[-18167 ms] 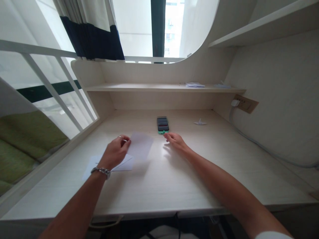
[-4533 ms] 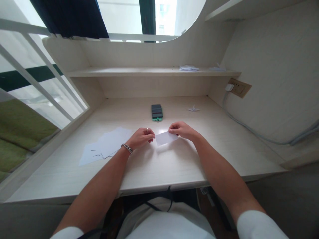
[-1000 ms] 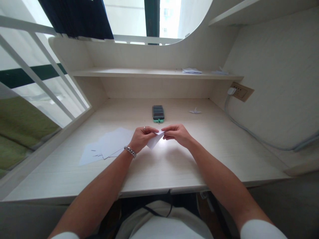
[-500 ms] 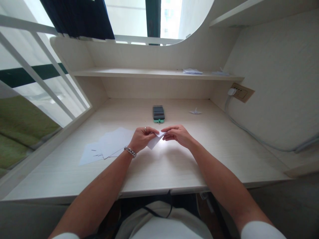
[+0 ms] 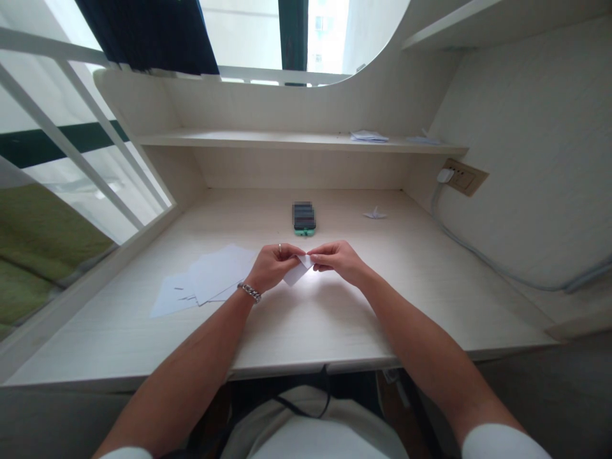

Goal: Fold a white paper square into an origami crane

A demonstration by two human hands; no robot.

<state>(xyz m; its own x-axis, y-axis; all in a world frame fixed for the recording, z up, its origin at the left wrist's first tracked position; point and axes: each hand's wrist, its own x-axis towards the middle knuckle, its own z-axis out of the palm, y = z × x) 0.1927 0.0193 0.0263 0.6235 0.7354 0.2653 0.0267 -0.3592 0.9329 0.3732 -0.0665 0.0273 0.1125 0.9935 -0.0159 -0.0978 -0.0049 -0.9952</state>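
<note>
A small folded piece of white paper point(image 5: 296, 274) is held between my two hands, just above the desk. My left hand point(image 5: 272, 264), with a ring and a chain bracelet, pinches its left and upper edge between thumb and fingers. From the other side, my right hand point(image 5: 338, 260) pinches the paper's right corner, and its fingertips are close to those of the left. Part of the paper is hidden behind my fingers. Beyond my hands lies a phone point(image 5: 304, 217) with a dark screen and a green edge.
Loose white sheets point(image 5: 217, 274) lie on the desk point(image 5: 306, 338) to the left. A folded paper crane point(image 5: 375, 213) stands at the back right. More folded paper point(image 5: 369, 136) rests on the shelf point(image 5: 268, 140). A cable point(image 5: 478, 255) runs from the wall socket point(image 5: 465, 177) along the right.
My right hand's fingertips have shifted slightly left and closed in on the paper's corner. The left hand has hardly moved.
</note>
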